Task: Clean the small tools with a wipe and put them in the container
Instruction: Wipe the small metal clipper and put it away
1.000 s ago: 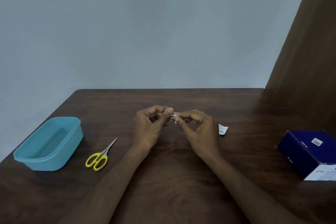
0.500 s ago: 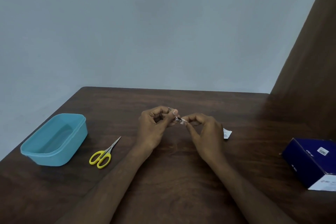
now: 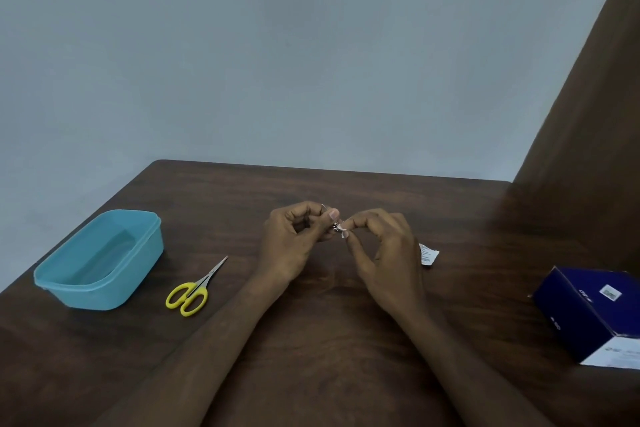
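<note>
Metal glints between the two hands: a small silvery tool (image 3: 333, 224), too tiny and too covered to identify, is held above the middle of the dark wooden table (image 3: 322, 340). The left hand (image 3: 294, 243) curls its fingers (image 3: 313, 215) around the tool, thumb pressed against it near the top, where a thin wire-like loop pokes out. The right hand (image 3: 384, 253) meets it from the other side, its thumb and forefinger pinching a small white wipe (image 3: 343, 231) against the tool's end; the remaining fingers of that hand are bent loosely underneath. Both hands hang above the table without touching it, and both forearms reach in from the near edge.

Just beside the right hand, on the far side of it, a torn white sachet (image 3: 427, 255) lies flat on the table. Left of the left forearm lie small scissors with yellow handles (image 3: 194, 289), closed, blades pointing away and to the right. Farther left, near the table's edge, stands a light blue plastic container (image 3: 100, 262), open at the top, with nothing visible inside. Well apart at the right edge sits a dark blue cardboard box (image 3: 592, 312) with a white end panel.
</note>
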Action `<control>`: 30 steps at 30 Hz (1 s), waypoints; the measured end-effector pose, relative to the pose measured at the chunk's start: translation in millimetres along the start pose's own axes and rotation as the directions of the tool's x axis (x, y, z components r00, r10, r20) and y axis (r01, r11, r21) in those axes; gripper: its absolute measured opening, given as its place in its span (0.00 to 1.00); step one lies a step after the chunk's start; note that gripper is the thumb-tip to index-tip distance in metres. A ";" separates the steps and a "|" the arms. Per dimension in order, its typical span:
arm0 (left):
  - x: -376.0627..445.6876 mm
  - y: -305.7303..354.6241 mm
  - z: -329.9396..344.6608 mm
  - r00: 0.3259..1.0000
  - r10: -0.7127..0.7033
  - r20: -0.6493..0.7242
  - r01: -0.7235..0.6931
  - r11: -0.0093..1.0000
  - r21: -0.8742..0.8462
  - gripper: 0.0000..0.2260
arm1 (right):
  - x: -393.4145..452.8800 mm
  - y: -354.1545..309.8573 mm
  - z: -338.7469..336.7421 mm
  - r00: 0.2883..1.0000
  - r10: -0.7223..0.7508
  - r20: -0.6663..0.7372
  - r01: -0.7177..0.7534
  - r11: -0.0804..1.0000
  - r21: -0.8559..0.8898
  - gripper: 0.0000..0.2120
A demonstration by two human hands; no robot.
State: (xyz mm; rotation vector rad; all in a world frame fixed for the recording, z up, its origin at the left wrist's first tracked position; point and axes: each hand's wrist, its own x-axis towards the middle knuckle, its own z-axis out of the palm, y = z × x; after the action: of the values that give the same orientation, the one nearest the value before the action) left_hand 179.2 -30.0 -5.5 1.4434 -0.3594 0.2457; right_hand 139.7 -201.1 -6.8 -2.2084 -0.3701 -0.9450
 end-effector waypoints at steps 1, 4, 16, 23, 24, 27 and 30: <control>0.0 -0.6 -0.4 1.000 0.001 0.004 -0.001 1.000 0.000 0.07 | -0.2 -1.0 0.2 1.000 -0.004 0.005 0.004 1.000 0.004 0.05; 0.5 -1.9 -1.0 1.000 -0.001 0.007 0.001 1.000 0.003 0.09 | -0.9 0.8 2.0 0.999 0.045 0.010 -0.045 0.998 -0.044 0.04; -0.2 -0.4 -1.1 1.000 -0.014 0.013 0.014 1.000 0.018 0.08 | 0.0 0.4 1.1 0.997 0.082 0.000 -0.082 0.997 -0.001 0.06; -1.7 2.2 -2.0 1.000 -0.031 0.006 0.031 0.999 0.025 0.08 | 2.3 -10.6 -3.4 0.998 0.042 -0.050 -0.036 0.994 0.105 0.06; -1.6 2.6 -1.5 0.999 -0.042 -0.012 0.043 0.998 0.036 0.09 | 3.6 -11.2 -5.6 0.992 0.071 -0.100 -0.056 0.989 0.139 0.07; -0.5 4.6 0.1 0.990 -0.100 -0.098 0.101 0.995 0.009 0.11 | 4.4 -12.4 -14.1 0.965 0.062 -0.256 -0.019 0.986 0.166 0.07; 1.5 6.5 -1.0 0.971 -0.188 -0.147 0.169 0.977 -0.129 0.11 | 2.8 -9.6 -13.5 0.974 -0.005 -0.225 0.027 0.995 0.095 0.08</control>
State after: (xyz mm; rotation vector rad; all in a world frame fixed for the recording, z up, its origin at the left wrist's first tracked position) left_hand 178.2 -28.3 1.0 1.3231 -0.1103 0.1888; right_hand 129.8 -203.6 6.5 -1.9878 -0.3207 -1.1478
